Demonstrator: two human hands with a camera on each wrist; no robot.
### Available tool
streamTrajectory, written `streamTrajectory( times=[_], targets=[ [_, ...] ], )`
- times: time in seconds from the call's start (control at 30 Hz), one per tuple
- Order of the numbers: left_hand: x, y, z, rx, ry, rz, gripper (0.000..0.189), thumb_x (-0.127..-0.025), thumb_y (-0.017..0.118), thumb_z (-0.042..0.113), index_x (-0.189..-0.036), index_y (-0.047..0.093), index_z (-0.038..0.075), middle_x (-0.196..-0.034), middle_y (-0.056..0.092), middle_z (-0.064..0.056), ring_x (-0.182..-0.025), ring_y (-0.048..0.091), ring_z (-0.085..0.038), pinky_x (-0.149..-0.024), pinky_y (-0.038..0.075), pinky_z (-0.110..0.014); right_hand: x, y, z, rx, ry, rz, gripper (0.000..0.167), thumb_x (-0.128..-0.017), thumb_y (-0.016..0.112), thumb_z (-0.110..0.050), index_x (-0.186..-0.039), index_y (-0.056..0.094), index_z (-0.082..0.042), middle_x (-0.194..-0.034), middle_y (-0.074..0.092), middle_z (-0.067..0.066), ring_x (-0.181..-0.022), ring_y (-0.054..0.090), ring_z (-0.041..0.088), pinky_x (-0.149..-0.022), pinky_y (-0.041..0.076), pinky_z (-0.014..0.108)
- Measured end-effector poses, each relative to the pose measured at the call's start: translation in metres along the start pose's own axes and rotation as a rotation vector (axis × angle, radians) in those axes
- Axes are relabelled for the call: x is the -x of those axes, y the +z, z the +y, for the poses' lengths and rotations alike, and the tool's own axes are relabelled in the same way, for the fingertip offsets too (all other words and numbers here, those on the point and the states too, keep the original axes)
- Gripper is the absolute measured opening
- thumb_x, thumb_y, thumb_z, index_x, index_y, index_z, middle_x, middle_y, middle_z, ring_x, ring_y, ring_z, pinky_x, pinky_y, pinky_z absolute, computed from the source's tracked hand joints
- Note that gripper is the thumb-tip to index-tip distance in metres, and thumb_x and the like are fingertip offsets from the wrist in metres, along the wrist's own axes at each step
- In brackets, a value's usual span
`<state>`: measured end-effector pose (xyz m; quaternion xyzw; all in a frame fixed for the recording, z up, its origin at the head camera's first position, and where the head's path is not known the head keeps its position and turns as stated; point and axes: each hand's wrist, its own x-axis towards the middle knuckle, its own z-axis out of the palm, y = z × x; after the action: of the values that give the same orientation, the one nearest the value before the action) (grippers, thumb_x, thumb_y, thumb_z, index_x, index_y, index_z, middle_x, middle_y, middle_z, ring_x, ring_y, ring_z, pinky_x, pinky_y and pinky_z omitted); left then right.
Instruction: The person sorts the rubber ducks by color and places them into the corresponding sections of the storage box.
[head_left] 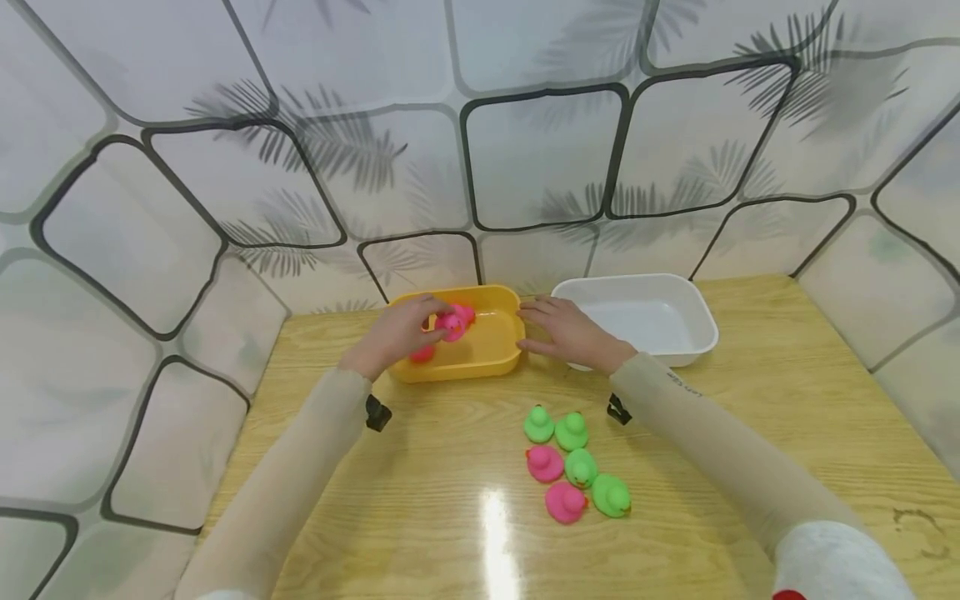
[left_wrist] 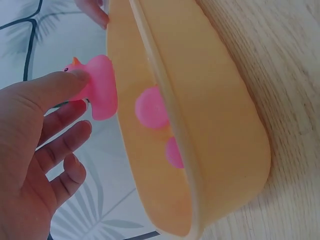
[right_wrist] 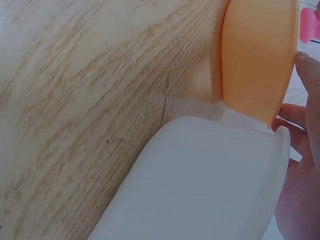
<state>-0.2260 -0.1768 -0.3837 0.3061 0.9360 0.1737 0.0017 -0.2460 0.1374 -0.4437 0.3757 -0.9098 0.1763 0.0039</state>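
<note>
A pink rubber duck (left_wrist: 102,87) is pinched between the thumb and fingers of my left hand (head_left: 393,333), held over the yellow tub (head_left: 491,343). Its orange beak points up in the left wrist view. More pink ducks (left_wrist: 151,107) lie inside that tub, partly hidden by its wall. At the tub's right end, my right hand (head_left: 568,335) rests its fingertips along the rim with fingers extended. In the right wrist view, the thumb lies right at the edge of the tub, and this hand holds nothing between its fingers.
Just right of the yellow tub stands a white tub (head_left: 637,310), partly behind my right hand. Nearer on the wooden table (head_left: 405,500) sits a cluster of several green ducks (head_left: 539,425) and two pink ducks (head_left: 566,502). A patterned wall (head_left: 540,158) closes off the back.
</note>
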Motion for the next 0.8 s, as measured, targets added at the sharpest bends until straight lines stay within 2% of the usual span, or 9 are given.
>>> streamTrajectory(
  times=[0.1, 0.27, 0.8],
  targets=[
    [-0.003, -0.001, -0.003, -0.002, -0.024, 0.005, 0.031, -0.093, 0.080, 0.018, -0.121, 0.073, 0.006, -0.102, 0.068, -0.006, -0.083, 0.059, -0.023, -0.076, 0.052, -0.039, 0.000, -0.001, -0.001, 0.000, -0.002, 0.005, 0.060, -0.102, 0.066, -0.041, -0.143, 0.058, 0.002, -0.150, 0.055, 0.020, -0.143, 0.043, 0.044, -0.120, 0.030, 0.060],
    [-0.005, 0.001, -0.007, -0.012, -0.057, 0.009, 0.029, -0.094, 0.080, 0.019, -0.119, 0.073, 0.006, -0.102, 0.068, -0.007, -0.083, 0.059, -0.024, -0.077, 0.052, -0.039, 0.001, -0.001, -0.002, 0.009, 0.002, -0.004, 0.061, -0.102, 0.065, -0.042, -0.145, 0.057, 0.002, -0.151, 0.054, 0.021, -0.144, 0.042, 0.044, -0.120, 0.029, 0.060],
    [-0.009, 0.005, -0.020, -0.007, -0.091, 0.033, 0.028, -0.095, 0.078, 0.018, -0.119, 0.072, 0.005, -0.102, 0.067, -0.008, -0.084, 0.060, -0.025, -0.076, 0.053, -0.040, 0.001, -0.001, -0.003, 0.021, 0.029, -0.031, 0.063, -0.103, 0.064, -0.043, -0.147, 0.055, 0.001, -0.153, 0.051, 0.021, -0.145, 0.040, 0.044, -0.122, 0.027, 0.060]
  ],
)
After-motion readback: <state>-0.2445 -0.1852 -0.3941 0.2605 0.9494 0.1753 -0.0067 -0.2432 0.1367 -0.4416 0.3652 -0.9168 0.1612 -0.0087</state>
